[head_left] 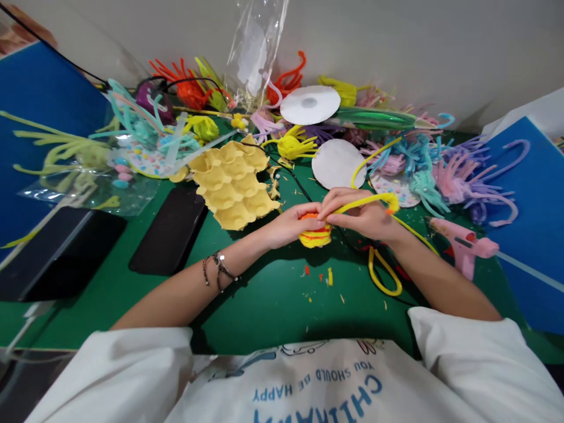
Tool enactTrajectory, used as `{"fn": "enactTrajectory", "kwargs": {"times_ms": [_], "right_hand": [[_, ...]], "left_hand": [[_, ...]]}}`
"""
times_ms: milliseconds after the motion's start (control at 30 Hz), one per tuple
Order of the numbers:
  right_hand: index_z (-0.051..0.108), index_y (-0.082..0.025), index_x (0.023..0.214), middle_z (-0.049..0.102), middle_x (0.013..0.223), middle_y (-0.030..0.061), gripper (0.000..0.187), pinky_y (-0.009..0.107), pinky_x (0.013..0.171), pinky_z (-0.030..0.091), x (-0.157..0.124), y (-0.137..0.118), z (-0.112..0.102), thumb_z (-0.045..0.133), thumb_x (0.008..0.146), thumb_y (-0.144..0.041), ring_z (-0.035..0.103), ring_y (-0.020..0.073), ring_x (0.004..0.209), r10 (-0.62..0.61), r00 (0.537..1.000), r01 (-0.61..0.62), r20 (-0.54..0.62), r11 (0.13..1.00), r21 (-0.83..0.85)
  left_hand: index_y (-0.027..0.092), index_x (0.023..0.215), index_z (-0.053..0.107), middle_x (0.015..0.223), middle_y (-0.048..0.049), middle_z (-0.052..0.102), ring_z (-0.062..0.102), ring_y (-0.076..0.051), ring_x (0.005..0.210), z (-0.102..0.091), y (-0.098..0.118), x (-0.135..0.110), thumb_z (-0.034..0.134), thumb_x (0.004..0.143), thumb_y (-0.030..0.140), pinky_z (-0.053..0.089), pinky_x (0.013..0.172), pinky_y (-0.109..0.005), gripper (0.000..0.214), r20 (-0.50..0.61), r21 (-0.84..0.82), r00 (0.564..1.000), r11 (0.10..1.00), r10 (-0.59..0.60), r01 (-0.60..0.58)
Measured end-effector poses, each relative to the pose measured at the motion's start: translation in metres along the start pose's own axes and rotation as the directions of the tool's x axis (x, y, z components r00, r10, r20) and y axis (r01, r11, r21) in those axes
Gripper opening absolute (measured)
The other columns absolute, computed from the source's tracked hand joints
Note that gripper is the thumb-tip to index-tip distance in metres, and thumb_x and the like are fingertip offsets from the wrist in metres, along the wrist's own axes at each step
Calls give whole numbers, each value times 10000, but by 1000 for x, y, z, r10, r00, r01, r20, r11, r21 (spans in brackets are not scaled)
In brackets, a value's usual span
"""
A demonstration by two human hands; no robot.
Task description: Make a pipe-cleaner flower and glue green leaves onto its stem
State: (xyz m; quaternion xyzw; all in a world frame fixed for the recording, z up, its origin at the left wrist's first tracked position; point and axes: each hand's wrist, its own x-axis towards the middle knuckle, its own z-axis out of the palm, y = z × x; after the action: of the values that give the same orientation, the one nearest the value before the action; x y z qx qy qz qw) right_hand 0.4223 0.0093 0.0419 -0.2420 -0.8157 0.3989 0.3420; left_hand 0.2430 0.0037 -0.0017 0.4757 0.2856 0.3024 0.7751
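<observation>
A small round piece wound in yellow and orange pipe cleaner [314, 236] is between my two hands above the green table. My left hand [294, 226] grips it from the left, its thumb and fingers closed on its upper part. Above its right side, my right hand [359, 216] pinches a long yellow pipe cleaner [365, 201], which bends over the back of that hand. Another yellow length [385, 282] loops on the table under the right wrist. The fingertips of both hands meet at the top of the wound piece and partly hide it.
A torn yellow egg carton [233, 182] and a black phone [170, 232] lie left of my hands. White discs [338, 164] and bundles of coloured pipe cleaners line the back. At right rests a pink glue gun [465, 244]. Small scraps [329, 276] dot the table before me.
</observation>
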Motion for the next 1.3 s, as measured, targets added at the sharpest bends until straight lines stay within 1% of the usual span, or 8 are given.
{"fn": "enactTrajectory", "kwargs": {"times_ms": [167,500,567,667,867,1000,1167,1300], "right_hand": [[725,-204,892,644,878,27,141,211,646,475,-1,-1,-2,620,837,-278,591,87,741,10,999,-16,52,995,103],[722,-189,829,717,856,31,146,221,690,506,-2,-4,9,593,855,-251,644,100,758,-65,988,46,-137,990,-137],[718,-197,811,724,848,28,155,235,700,511,-2,-4,11,583,860,-256,650,109,763,-80,980,48,-180,983,-177],[715,-200,797,727,851,29,189,251,703,516,0,-4,9,570,868,-299,657,123,778,-69,987,45,-143,985,-165],[699,-202,726,715,791,20,258,255,674,509,0,-7,2,556,871,-360,649,125,716,-30,991,5,-133,984,-180],[677,-200,707,701,764,19,253,264,669,495,0,-8,5,554,871,-349,637,130,705,-47,977,-10,-208,964,-264],[661,-192,710,677,755,17,280,272,685,483,0,-6,3,572,853,-416,622,132,705,-20,992,-7,-123,977,-214],[623,-187,669,636,689,7,273,257,604,443,0,-7,0,608,829,-407,579,117,626,-34,976,-16,-216,974,-225]], "left_hand": [[156,850,574,724,15,648,614,-112,625,0,-2,-3,824,529,393,470,615,-260,471,90,-180,994,981,-56,71],[204,1017,635,845,12,661,598,-96,756,6,4,-6,771,611,234,436,701,-245,429,128,-223,991,972,-49,77],[208,1011,635,869,16,658,593,-91,775,6,4,-6,765,613,221,430,700,-233,419,110,-220,994,974,-28,52],[203,974,632,842,27,644,583,-82,740,3,0,-5,782,600,246,430,687,-231,406,97,-206,995,977,-35,55],[155,744,561,809,8,621,598,-103,712,2,-4,-4,832,547,401,461,677,-270,416,145,-169,989,984,-36,61],[169,764,566,805,11,615,590,-100,720,5,-2,-6,827,556,421,455,672,-260,419,150,-139,988,989,-37,58],[170,790,592,825,2,608,596,-111,720,6,-4,-9,817,566,456,459,679,-276,427,170,-107,983,991,-62,81],[162,712,547,840,0,601,590,-105,710,5,-4,-9,804,602,441,457,683,-283,394,207,-101,977,993,-44,66]]}}
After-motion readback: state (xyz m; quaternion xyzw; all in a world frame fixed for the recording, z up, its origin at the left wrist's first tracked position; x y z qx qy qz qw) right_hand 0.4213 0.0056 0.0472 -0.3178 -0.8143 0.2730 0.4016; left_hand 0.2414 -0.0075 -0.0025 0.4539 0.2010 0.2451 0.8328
